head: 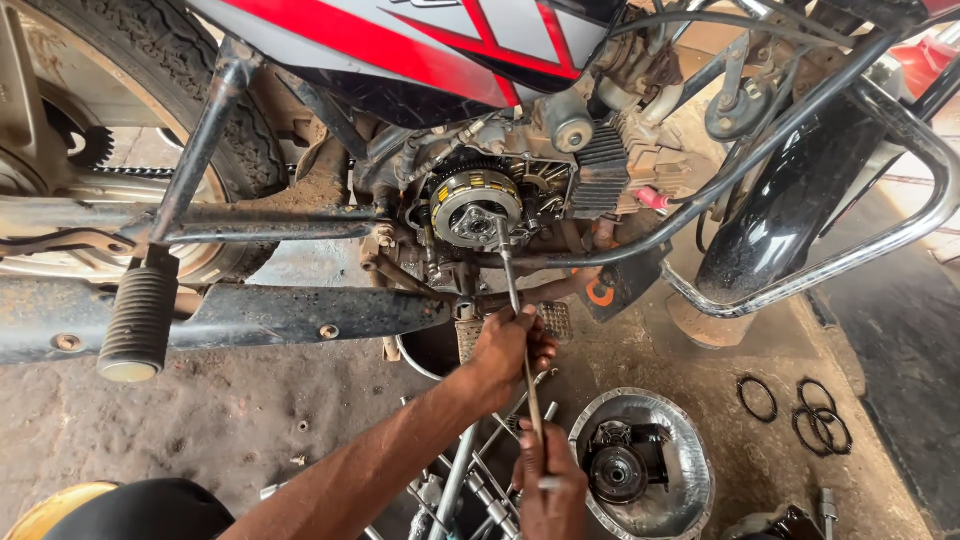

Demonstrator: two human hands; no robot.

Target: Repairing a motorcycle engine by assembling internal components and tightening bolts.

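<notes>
Both hands are clamped on one long driver (520, 340) — the left hand (508, 350) wraps the shaft higher up, the right hand (548, 480) closes round the handle end near the bottom edge. The tip sits at the centre of the clutch (474, 205), which is bared on the side of the engine (560, 160) of a motorcycle with a red and grey tank (420, 40). Under the hands loose tools (470, 480) lie on the dirt floor — just right of them a metal cover (640, 465), then dark rings (800, 410). A footpeg (140, 325) hangs at left.
</notes>
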